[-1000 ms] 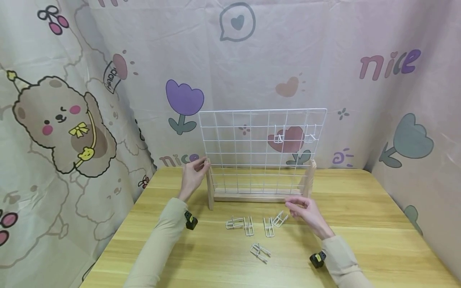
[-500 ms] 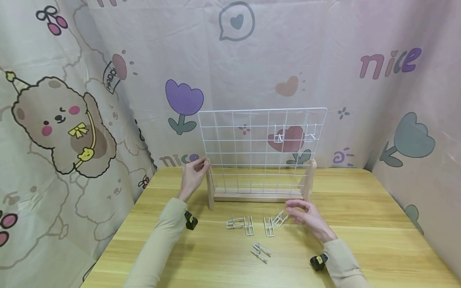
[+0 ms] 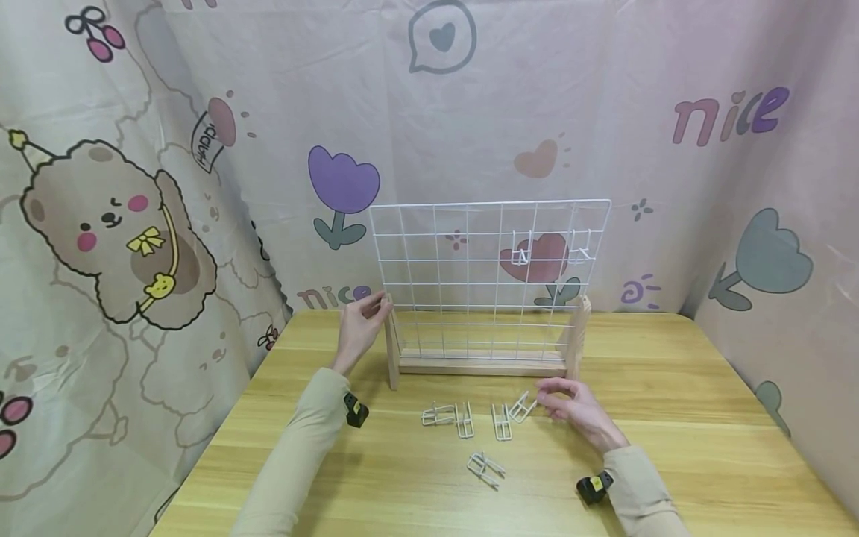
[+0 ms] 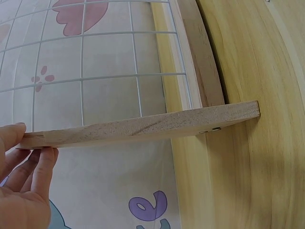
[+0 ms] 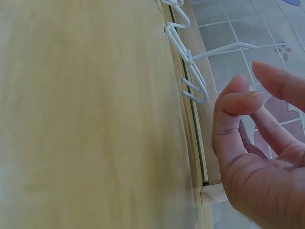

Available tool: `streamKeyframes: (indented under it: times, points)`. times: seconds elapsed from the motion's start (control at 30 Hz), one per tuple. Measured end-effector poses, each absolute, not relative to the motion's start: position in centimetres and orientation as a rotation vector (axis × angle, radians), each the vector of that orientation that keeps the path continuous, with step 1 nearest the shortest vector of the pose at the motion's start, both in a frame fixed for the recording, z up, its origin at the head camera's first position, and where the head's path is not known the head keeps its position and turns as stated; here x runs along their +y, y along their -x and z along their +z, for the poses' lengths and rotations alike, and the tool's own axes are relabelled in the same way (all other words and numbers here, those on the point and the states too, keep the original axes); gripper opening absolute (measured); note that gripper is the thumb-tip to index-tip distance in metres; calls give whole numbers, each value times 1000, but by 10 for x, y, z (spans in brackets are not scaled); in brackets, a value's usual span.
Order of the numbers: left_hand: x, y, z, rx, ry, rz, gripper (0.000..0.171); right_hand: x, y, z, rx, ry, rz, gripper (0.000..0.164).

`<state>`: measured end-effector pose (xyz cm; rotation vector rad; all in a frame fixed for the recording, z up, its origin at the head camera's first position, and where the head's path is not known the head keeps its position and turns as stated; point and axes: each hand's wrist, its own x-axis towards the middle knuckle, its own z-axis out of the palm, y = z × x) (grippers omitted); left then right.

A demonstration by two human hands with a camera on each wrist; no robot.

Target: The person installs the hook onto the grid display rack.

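Note:
A white wire grid (image 3: 467, 283) stands upright in a wooden stand. My left hand (image 3: 358, 328) pinches the top of the stand's left upright (image 4: 157, 125) between thumb and fingers. Beside the tilted white wire hook (image 3: 523, 407) on the table is my right hand (image 3: 576, 412), its fingers loosely bent. In the right wrist view a gap shows between thumb and fingertips, with nothing held there, and the hook (image 5: 183, 51) lies just beyond the fingers with its prong pointing up. Two similar hooks hang at the grid's upper right, one (image 3: 520, 257) left of the other (image 3: 580, 255).
Several more wire hooks lie on the wooden table (image 3: 671, 418): one (image 3: 501, 432) next to the tilted hook, a pair (image 3: 464, 436) further left, and one (image 3: 486, 470) nearer the front. A printed curtain (image 3: 429, 134) hangs behind and at both sides.
My right hand has dropped slightly, from by the stand's base to beside the tilted hook. The left hand keeps its place on the upright. The hooks have not moved.

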<state>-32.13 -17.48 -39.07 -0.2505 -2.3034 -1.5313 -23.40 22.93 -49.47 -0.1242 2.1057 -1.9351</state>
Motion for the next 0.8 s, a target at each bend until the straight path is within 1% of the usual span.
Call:
streamKeyframes:
  times: [0.37,0.53,0.8]
  points:
    - [-174,321,-391,-2296,263,-1522,41,229,233,-497,2115,203,-1846,48]
    - [-174,321,-391,-2292,267,-1508,41,229,232,-498,2074,297,-1829,47]
    - [-174,321,-391,-2289,270,-1521,40,227,233,-499,2046,371,-1776,53]
